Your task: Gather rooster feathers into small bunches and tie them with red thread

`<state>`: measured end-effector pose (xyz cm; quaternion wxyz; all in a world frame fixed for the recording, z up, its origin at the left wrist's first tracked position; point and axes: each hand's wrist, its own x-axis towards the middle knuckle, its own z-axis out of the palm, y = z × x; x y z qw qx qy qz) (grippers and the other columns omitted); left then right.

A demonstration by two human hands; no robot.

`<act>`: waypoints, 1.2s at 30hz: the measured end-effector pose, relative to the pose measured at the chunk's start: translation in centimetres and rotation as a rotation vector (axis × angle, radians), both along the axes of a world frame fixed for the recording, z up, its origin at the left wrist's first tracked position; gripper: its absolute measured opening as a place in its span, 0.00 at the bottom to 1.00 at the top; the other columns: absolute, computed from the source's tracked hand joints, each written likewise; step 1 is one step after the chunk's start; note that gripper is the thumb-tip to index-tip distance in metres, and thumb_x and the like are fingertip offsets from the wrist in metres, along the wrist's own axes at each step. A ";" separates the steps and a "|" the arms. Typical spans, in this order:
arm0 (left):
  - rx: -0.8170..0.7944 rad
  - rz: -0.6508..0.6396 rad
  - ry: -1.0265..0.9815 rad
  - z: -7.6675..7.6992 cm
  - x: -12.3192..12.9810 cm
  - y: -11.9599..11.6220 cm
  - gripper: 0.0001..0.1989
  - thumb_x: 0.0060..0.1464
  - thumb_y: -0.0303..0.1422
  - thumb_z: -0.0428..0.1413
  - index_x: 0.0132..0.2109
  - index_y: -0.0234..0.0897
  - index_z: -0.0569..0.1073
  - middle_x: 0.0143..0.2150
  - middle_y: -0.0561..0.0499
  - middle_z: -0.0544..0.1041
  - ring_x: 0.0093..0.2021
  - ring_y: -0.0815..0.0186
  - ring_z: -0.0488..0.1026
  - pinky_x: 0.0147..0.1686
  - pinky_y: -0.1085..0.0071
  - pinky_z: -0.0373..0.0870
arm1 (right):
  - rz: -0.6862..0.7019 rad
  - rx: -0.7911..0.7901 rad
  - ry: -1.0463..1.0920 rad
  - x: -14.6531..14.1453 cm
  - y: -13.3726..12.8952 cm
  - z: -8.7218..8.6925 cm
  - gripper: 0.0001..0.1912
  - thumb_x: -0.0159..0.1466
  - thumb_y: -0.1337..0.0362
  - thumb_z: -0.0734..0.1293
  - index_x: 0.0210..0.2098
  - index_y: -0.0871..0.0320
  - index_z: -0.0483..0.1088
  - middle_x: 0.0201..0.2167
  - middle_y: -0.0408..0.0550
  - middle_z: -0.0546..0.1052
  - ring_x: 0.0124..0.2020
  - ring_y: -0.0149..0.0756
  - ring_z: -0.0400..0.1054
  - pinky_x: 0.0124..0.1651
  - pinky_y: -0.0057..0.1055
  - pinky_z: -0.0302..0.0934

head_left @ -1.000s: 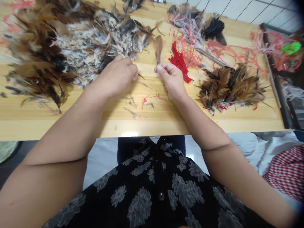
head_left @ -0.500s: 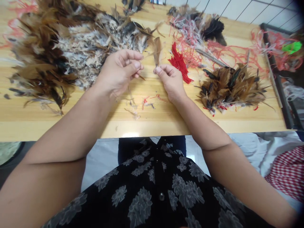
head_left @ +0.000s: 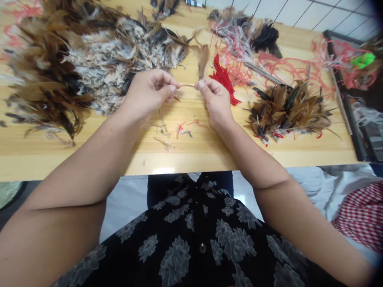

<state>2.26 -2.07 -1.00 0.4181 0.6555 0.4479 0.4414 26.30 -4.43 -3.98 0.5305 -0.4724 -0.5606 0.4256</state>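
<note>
Between finger and thumb, my right hand point(head_left: 218, 97) pinches the base of a small tuft of brown feathers point(head_left: 202, 59) that points up and away. My left hand point(head_left: 157, 89) is closed on a thin brown feather point(head_left: 188, 85), whose narrow strip spans the gap to my right fingertips. Another thin brown tip pokes out below my left fingers. A bundle of short red strings point(head_left: 223, 79) lies just beyond my right hand. Close to my left hand is a large pile of brown, black and whitish feathers point(head_left: 101, 59).
Red-based feather tufts point(head_left: 291, 107) lie at the right, near a dark-framed tray point(head_left: 344, 91). Pink and white string point(head_left: 233, 44), black feathers point(head_left: 265, 38) and thin sticks point(head_left: 263, 72) lie farther back. Scraps point(head_left: 181, 130) dot the wooden table point(head_left: 191, 159) near its front edge.
The thin feather at my left fingers now reaches my right fingertips in a nearly level line; before, it slanted up toward the tuft. The whole view has shifted slightly.
</note>
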 end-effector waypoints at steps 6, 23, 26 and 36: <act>0.257 0.087 0.319 0.5 -1.1 0.6 0.04 0.66 0.24 0.72 0.47 0.34 0.90 0.36 0.53 0.79 0.38 0.59 0.81 0.62 0.45 0.88 | 0.002 0.005 -0.047 0.2 0.7 -0.6 0.35 0.82 0.28 0.74 0.48 0.56 0.84 0.47 0.44 0.87 0.58 0.40 0.88 0.73 0.45 0.84; 0.526 0.065 0.312 1.5 -1.5 -0.4 0.12 0.73 0.50 0.69 0.46 0.49 0.87 0.47 0.40 0.82 0.52 0.42 0.77 0.64 0.42 0.79 | 0.007 -0.154 0.007 -0.8 -1.1 2.2 0.31 0.65 0.37 0.93 0.34 0.54 0.82 0.36 0.44 0.86 0.48 0.41 0.82 0.56 0.37 0.81; 0.552 0.092 0.330 1.0 -1.6 -0.1 0.09 0.73 0.48 0.68 0.47 0.51 0.88 0.50 0.39 0.85 0.54 0.41 0.78 0.63 0.39 0.79 | 0.018 -0.141 0.013 -0.7 -1.2 2.6 0.29 0.67 0.39 0.91 0.34 0.55 0.83 0.37 0.45 0.87 0.51 0.42 0.84 0.60 0.39 0.82; 0.683 0.143 0.385 0.3 -1.6 0.1 0.16 0.81 0.52 0.61 0.51 0.51 0.90 0.52 0.37 0.87 0.57 0.37 0.81 0.63 0.37 0.78 | 0.045 -0.208 0.040 -0.5 -1.6 3.3 0.27 0.63 0.42 0.94 0.32 0.54 0.85 0.38 0.47 0.90 0.46 0.39 0.84 0.58 0.35 0.81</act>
